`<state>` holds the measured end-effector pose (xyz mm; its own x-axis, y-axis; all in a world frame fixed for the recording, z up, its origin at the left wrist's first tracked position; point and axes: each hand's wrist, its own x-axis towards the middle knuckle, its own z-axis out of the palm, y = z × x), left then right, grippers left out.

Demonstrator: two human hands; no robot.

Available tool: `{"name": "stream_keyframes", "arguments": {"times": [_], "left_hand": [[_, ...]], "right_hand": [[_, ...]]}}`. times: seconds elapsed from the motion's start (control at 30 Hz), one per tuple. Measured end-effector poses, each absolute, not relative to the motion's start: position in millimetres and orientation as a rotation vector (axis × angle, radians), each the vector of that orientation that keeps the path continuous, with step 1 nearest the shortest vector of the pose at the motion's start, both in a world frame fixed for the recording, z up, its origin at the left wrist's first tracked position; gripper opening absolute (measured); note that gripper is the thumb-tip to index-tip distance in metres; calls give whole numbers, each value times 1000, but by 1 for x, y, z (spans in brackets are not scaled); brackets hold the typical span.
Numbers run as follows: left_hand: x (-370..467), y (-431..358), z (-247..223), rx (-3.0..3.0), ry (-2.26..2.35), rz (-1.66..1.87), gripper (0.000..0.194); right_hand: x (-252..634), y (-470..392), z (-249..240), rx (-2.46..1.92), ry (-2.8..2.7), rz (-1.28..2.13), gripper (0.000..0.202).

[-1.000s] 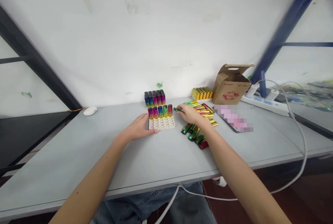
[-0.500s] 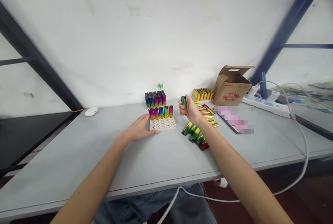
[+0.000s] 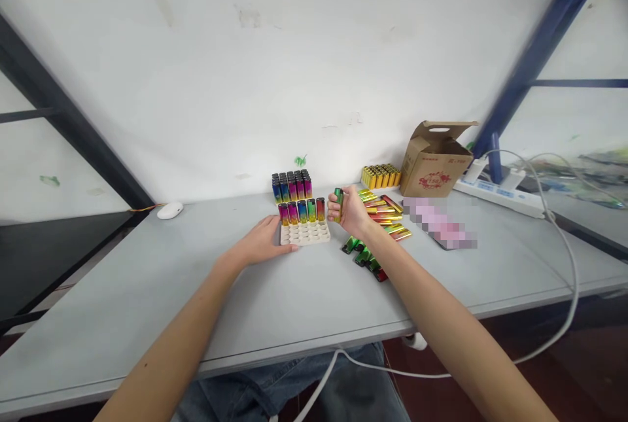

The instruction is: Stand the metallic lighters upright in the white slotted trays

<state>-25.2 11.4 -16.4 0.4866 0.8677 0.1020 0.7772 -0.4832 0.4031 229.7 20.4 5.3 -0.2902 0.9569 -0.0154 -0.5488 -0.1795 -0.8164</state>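
Observation:
My right hand (image 3: 348,209) grips a green-and-gold lighter (image 3: 338,205) upright, just right of a white honeycomb tray (image 3: 305,235) and above the table. Along the tray's back row stand several lighters (image 3: 303,212) in purple, blue, green and red; the holes in front of them show bare. My left hand (image 3: 265,241) holds the tray at its left side, fingers along the edge and thumb by the front corner. Beneath my right wrist lies a loose pile of lighters (image 3: 385,216), green ones nearest me and gold and red ones behind, partly hidden by my arm.
Behind the tray stands a block of blue and purple lighters (image 3: 292,186). Farther right are a block of yellow lighters (image 3: 381,176), an open cardboard box (image 3: 434,163), a blurred flat item (image 3: 441,222) and a power strip (image 3: 505,198) with cables. A white device (image 3: 169,211) lies left.
My right hand has moved a little left and down with the lighter, closer to the tray's right side. My left hand stays at the tray.

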Motion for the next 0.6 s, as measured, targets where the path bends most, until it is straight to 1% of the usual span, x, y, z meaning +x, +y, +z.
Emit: {"name": "stream_keyframes", "arguments": {"times": [0.13, 0.3, 0.5, 0.6], "left_hand": [[-24, 11, -15, 2430, 1399, 398, 84], [-25, 11, -16, 2430, 1393, 401, 84], [-26, 12, -18, 2436, 1380, 439, 84], [-27, 13, -19, 2443, 1376, 446, 83]], "right_hand": [[226, 20, 5, -603, -848, 1682, 24], [222, 19, 6, -633, -835, 1659, 23], [213, 13, 10, -683, -850, 1500, 22], [213, 15, 8, -706, -849, 1473, 20]]}}
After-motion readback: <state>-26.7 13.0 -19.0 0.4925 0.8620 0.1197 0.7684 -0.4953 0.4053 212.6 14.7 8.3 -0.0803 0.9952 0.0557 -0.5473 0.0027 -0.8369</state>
